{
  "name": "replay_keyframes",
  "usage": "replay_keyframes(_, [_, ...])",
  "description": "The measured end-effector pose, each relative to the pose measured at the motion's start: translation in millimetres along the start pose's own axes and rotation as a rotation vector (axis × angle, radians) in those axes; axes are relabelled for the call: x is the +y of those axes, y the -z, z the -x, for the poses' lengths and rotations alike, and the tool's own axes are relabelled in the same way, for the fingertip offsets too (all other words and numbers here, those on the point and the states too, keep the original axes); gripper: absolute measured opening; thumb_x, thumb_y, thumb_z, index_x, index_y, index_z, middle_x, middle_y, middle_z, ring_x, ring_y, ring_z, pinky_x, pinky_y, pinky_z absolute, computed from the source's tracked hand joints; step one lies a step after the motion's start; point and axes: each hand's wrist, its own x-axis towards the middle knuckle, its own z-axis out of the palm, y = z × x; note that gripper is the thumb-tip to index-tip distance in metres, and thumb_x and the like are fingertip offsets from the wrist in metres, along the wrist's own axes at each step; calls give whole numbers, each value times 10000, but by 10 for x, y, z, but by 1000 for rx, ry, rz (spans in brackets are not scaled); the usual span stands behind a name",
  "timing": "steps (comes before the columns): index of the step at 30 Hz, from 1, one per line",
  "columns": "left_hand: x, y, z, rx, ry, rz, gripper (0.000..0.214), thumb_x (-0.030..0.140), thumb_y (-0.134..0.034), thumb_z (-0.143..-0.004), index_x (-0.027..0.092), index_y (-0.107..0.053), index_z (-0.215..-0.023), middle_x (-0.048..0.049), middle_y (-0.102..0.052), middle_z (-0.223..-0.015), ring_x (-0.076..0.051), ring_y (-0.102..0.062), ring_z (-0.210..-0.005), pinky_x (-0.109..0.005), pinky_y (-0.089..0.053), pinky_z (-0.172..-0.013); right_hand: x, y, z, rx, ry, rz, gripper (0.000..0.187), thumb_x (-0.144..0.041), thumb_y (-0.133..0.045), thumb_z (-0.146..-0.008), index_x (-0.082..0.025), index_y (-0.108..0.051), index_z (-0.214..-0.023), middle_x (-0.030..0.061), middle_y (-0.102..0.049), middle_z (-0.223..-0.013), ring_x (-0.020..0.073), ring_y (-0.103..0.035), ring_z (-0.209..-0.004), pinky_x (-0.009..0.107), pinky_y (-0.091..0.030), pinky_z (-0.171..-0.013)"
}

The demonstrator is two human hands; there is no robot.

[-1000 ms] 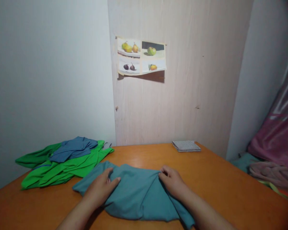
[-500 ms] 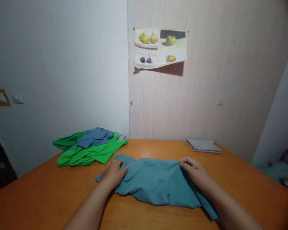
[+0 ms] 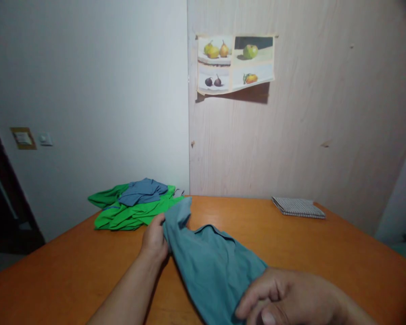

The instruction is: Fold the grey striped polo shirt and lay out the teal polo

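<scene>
A teal cloth garment [image 3: 209,257], its exact kind unclear, slants from the middle of the table toward me and runs out of the bottom of the view. My left hand [image 3: 155,239] grips its far left end, which is raised and bunched up. Over the garment's near right part is my right hand [image 3: 287,298], fingers loosely bent and the thumb apart from them. Its fingertips lie against or just over the fabric, with no fold visibly pinched.
On the orange wooden table [image 3: 71,266], a heap of bright green clothing [image 3: 122,219] lies at the back left, topped by a blue-grey cloth [image 3: 144,192]. A folded checked cloth [image 3: 297,207] is at the back right. A wall [image 3: 230,149] stands behind the table.
My left hand has lifted its end of the garment. My right hand has released the far right edge and come nearer to me. The garment has turned from lying crosswise to slanting toward me.
</scene>
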Motion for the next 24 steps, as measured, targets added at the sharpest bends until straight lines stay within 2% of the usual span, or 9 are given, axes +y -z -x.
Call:
replay_keyframes(2, [51, 32, -13, 38, 117, 53, 188, 365, -598, -754, 177, -599, -762, 4, -618, -590, -169, -589, -515, -298, -506, -566, 18, 7, -72, 61, -17, -36, 526, -558, -696, -848, -184, -685, -1218, 98, -740, -1012, 119, -680, -760, 165, -400, -562])
replay_keyframes(4, [91, 62, -19, 98, 134, 64, 218, 409, -569, -802, 191, -573, -797, 35, -571, -547, -152, -557, -470, -277, -485, -530, 74, 92, -154, 270, 10, -22, 510, -588, -664, -856, -187, -674, -1171, 75, -738, -943, 102, -652, -660, 170, -366, -514])
replay_keyframes(9, [172, 20, 48, 227, -209, -122, 333, 490, -651, -800, 185, -605, -927, 0, -677, -778, -134, -623, -686, -223, -475, -626, 350, 446, -305, 876, 82, 394, 435, -595, -586, -870, -173, -685, -909, 36, -670, -801, 148, -583, -696, 254, -411, -611])
replay_keyframes(12, [180, -49, 143, 43, -327, -290, 483, 602, -647, -802, 180, -638, -1036, -49, -706, -974, -180, -651, -887, -275, -503, -767, 467, 540, -319, 1001, -70, 688, 395, -549, -621, -838, -188, -693, -981, 54, -690, -861, 194, -609, -788, 284, -411, -675])
replay_keyframes(14, [153, -81, 214, -160, -348, -476, 586, 650, -637, -797, 169, -646, -1132, -97, -701, -1091, -236, -650, -1002, -344, -502, -865, 487, 526, -319, 968, -163, 784, 361, -503, -659, -805, -202, -684, -1002, 51, -697, -876, 193, -611, -786, 278, -388, -667])
replay_keyframes(17, [84, -90, 311, -430, -453, -871, 712, 623, -748, -697, 189, -638, -1251, -138, -648, -1279, -321, -584, -1186, -433, -431, -1017, 477, 480, -331, 901, -216, 834, 187, -390, -644, -793, -213, -644, -852, 23, -682, -806, 170, -587, -736, 262, -343, -635])
replay_keyframes(19, [39, -77, 349, -569, -549, -1107, 596, 536, -784, -678, 229, -685, -1180, -113, -661, -1267, -335, -565, -1207, -447, -391, -1051, 476, 495, -337, 922, -204, 837, 128, -340, -607, -799, -216, -594, -771, 10, -662, -759, 160, -567, -713, 257, -325, -629])
replay_keyframes(22, [-13, -58, 347, -614, -615, -1256, 191, 405, -658, -803, 235, -714, -867, -70, -722, -972, -281, -636, -995, -400, -432, -938, 500, 619, -305, 1071, -186, 851, 151, -345, -555, -823, -223, -541, -737, 5, -630, -723, 162, -552, -700, 259, -316, -629])
replay_keyframes(24, [-35, -57, 310, -529, -581, -1172, 208, 399, -584, -854, 224, -666, -777, -45, -690, -819, -241, -637, -848, -351, -455, -816, 528, 747, -247, 1206, -198, 866, 187, -365, -518, -839, -228, -505, -713, 6, -606, -696, 165, -542, -684, 263, -304, -614])
